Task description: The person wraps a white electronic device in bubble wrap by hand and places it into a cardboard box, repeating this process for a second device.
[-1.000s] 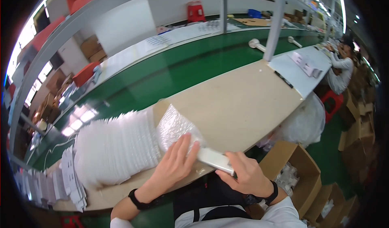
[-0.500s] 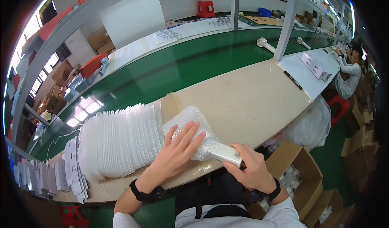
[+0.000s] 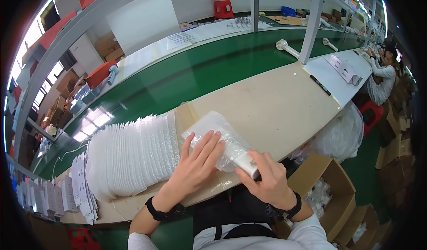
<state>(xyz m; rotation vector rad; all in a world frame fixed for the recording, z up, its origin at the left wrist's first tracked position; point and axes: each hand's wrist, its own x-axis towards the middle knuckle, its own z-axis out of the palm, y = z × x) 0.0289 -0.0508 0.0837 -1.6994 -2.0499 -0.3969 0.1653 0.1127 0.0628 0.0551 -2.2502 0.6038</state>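
Bubble wrap (image 3: pixel 213 136) lies on the beige bench (image 3: pixel 275 108) right in front of me, a clear pouch of it with a white box (image 3: pixel 246 163) poking out of its near end. My left hand (image 3: pixel 198 163) lies flat on the wrap, fingers (image 3: pixel 209 143) spread apart and stretched out, pressing it down onto the bench. My right hand (image 3: pixel 267 181) grips the bare end of the box, thumb on the side nearest me and fingers closed over its far end, so that hand is clamped on the box. Both wrists carry black bands. Just to the left of the wrap, touching it or nearly so, is a long fanned stack of white pouches (image 3: pixel 129 154), each overlapping the next along the bench edge. Further left, at the bench's end, small white leaflets (image 3: pixel 66 192) lie in rows. Beyond the bench runs a green conveyor (image 3: pixel 187 76), with a second, white bench on its far side. To my right, below the bench edge, stands an open carton (image 3: pixel 320 188) with white packets inside, and a clear plastic bag (image 3: pixel 342 134) hangs beside it. Far off on the right another person (image 3: pixel 384 72) in a white sleeve works at the same line.
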